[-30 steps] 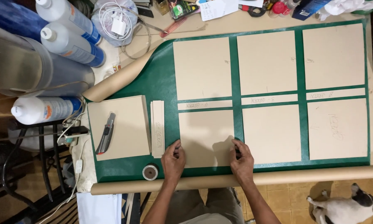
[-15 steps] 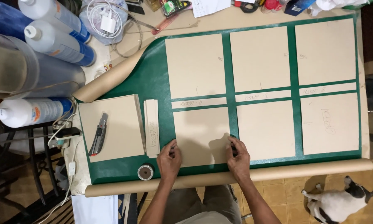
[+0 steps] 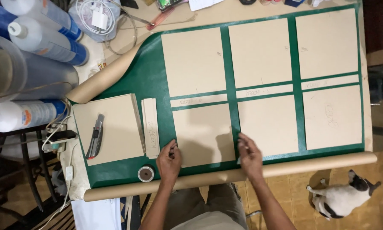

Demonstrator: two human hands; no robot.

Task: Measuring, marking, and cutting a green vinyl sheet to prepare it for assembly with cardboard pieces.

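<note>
At the near edge of the green mat (image 3: 149, 76), my left hand (image 3: 169, 158) and right hand (image 3: 249, 154) press flat, fingers loose, on the corners of the near-left card panel (image 3: 204, 134), grasping nothing. I judge a slip could skew it against the neighbouring panel (image 3: 270, 125). Tape roll (image 3: 146, 173), utility knife (image 3: 95, 142) and card stack (image 3: 110, 127) crowd the left.

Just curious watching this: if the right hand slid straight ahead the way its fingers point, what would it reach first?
The right hand points up the board it touches; past that, probably the narrow strip above.
</note>
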